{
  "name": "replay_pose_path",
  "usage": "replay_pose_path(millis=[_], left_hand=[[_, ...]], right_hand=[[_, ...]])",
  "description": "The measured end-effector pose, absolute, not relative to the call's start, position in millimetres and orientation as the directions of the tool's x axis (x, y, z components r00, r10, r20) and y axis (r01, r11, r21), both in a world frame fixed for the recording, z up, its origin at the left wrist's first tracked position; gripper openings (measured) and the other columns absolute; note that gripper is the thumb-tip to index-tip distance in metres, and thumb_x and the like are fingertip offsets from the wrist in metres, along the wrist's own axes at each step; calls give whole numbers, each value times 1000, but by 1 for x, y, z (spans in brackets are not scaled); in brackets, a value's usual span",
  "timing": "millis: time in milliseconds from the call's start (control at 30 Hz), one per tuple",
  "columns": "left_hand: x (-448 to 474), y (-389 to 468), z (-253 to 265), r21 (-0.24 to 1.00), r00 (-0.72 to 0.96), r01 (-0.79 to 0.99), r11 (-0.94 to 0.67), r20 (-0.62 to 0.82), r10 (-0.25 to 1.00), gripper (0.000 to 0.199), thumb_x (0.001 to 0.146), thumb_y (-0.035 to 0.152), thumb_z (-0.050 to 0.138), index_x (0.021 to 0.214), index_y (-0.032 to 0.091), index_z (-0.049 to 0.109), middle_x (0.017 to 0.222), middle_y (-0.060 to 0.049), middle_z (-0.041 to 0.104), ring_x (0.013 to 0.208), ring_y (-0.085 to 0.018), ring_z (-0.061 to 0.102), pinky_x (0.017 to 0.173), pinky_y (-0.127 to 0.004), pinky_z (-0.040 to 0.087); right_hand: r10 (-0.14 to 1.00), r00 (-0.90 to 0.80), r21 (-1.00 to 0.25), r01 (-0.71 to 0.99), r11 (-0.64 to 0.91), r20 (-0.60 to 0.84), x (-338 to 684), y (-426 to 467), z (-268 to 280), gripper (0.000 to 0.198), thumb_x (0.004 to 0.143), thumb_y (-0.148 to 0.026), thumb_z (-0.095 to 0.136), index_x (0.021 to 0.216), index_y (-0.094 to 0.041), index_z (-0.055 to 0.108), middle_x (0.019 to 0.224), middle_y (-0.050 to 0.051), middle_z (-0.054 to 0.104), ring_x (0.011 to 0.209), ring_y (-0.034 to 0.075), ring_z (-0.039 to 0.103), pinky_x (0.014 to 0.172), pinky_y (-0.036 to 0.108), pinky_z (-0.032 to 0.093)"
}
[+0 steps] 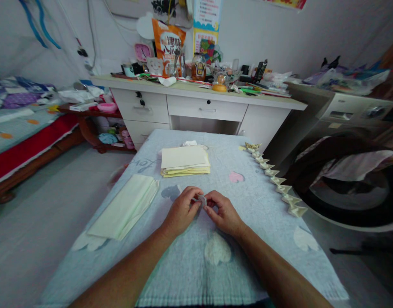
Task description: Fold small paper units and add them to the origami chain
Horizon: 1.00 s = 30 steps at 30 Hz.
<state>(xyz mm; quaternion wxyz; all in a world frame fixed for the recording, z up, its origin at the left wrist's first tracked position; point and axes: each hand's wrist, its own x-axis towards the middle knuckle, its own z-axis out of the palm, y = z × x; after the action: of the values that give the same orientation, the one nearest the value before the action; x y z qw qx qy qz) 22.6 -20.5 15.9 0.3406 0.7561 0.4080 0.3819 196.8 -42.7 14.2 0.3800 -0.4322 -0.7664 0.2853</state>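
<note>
Both hands meet over the middle of the cloth-covered table, pinching a small folded piece of paper between them. My left hand is closed on its left side, thumb and fingertips together. From the right, my right hand grips the same paper with thumb and forefinger. Beyond them lies a stack of cream and yellow paper sheets. To the left is a folded pale green paper bundle. Along the right edge runs a row of folded paper pieces, pointed and alike.
A light blue patterned cloth covers the table. Behind it stands a white desk loaded with jars, an orange bag and a pink clock. A washing machine is at the right, a bed at the left.
</note>
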Motion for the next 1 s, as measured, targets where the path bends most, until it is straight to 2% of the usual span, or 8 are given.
replay_pose_path(millis=[133, 267, 433, 567, 700, 900, 1000], left_hand=[[23, -22, 17, 749, 267, 500, -434, 344, 900, 11, 77, 15, 56, 83, 21, 50, 90, -2, 51, 84, -17, 52, 74, -29, 45], [23, -24, 19, 708, 303, 536, -460, 346, 888, 10, 82, 17, 52, 73, 20, 50, 79, 1, 50, 74, -14, 51, 68, -27, 41], [25, -27, 20, 732, 380, 459, -504, 351, 856, 12, 84, 12, 47, 85, 21, 56, 89, -2, 55, 86, -16, 55, 78, -28, 44], [24, -28, 21, 753, 408, 406, -518, 358, 840, 16, 81, 13, 54, 95, 21, 55, 98, -4, 54, 91, -16, 54, 80, -27, 46], [24, -27, 19, 755, 402, 401, -519, 364, 840, 18, 77, 20, 64, 93, 21, 54, 97, -4, 53, 87, -16, 54, 76, -27, 47], [24, -26, 15, 785, 400, 367, -500, 352, 846, 19, 76, 12, 61, 92, 20, 54, 98, -4, 52, 87, -15, 54, 77, -27, 49], [23, -25, 15, 809, 400, 323, -491, 354, 845, 16, 78, 18, 64, 91, 20, 55, 98, -4, 53, 87, -16, 54, 76, -27, 50]], right_hand=[[886, -325, -785, 427, 450, 331, 197, -43, 14, 8, 86, -22, 51, 89, -19, 57, 78, 0, 55, 71, 12, 52, 67, 24, 43], [891, -320, -822, 372, 431, 322, 197, -43, 14, 8, 85, -23, 51, 88, -19, 57, 79, 0, 56, 72, 13, 53, 67, 24, 44], [910, -284, -858, 336, 389, 301, 196, -42, 12, 10, 84, -20, 52, 92, -19, 58, 83, 1, 58, 74, 13, 55, 70, 25, 45], [924, -257, -871, 335, 360, 283, 196, -41, 10, 8, 84, -21, 53, 90, -19, 57, 80, 0, 57, 70, 12, 54, 67, 24, 44], [923, -259, -875, 324, 360, 284, 195, -42, 12, 5, 84, -22, 53, 86, -19, 56, 79, 0, 58, 70, 13, 54, 66, 24, 44], [923, -258, -893, 280, 354, 285, 194, -43, 12, 8, 84, -25, 57, 87, -18, 57, 76, 0, 56, 68, 12, 54, 64, 23, 44], [925, -253, -896, 272, 351, 285, 194, -43, 12, 10, 84, -27, 59, 87, -18, 57, 75, 0, 56, 67, 12, 53, 64, 23, 44]])
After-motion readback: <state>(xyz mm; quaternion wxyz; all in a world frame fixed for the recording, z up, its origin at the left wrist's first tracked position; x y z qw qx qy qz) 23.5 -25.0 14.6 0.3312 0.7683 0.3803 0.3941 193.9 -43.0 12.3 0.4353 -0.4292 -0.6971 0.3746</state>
